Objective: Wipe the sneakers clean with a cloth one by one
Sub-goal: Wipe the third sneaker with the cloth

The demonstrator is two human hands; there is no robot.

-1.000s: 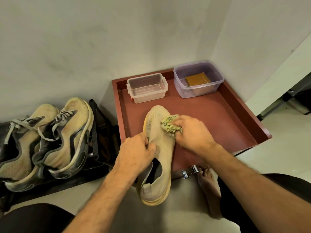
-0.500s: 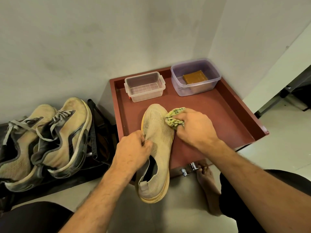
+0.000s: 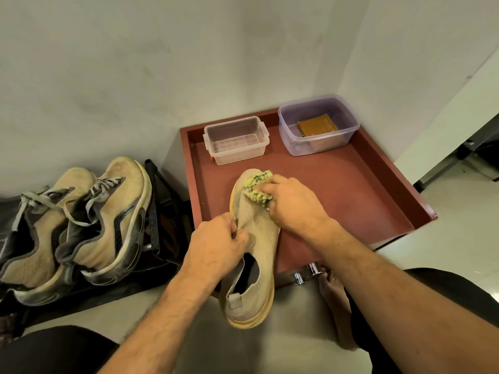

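Your left hand (image 3: 216, 244) is closed around the near left side of the beige slip-on sneaker (image 3: 256, 238), fingers pinching the knit upper just ahead of the collar opening. Your right hand (image 3: 294, 203) is curled tight on the yellow-green cloth (image 3: 256, 188), pressing it onto the toe of that sneaker. The sneaker lies toe-away across the near edge of the red tray (image 3: 364, 190), its toe over the tray floor near the left wall, its heel hanging off the near edge above the floor. At the tray's far edge stand a clear lidless box (image 3: 237, 141) toward the far left corner and a purple-tinted tub (image 3: 318, 125) toward the far right corner, with a brown block (image 3: 317, 125) inside the tub; both are well apart from the cloth. The right half of the tray floor lies bare out to its right rim. A pair of laced sneakers (image 3: 81, 220) rests on a dark rack (image 3: 154, 206) left of the tray, near your left wrist but not touching it.
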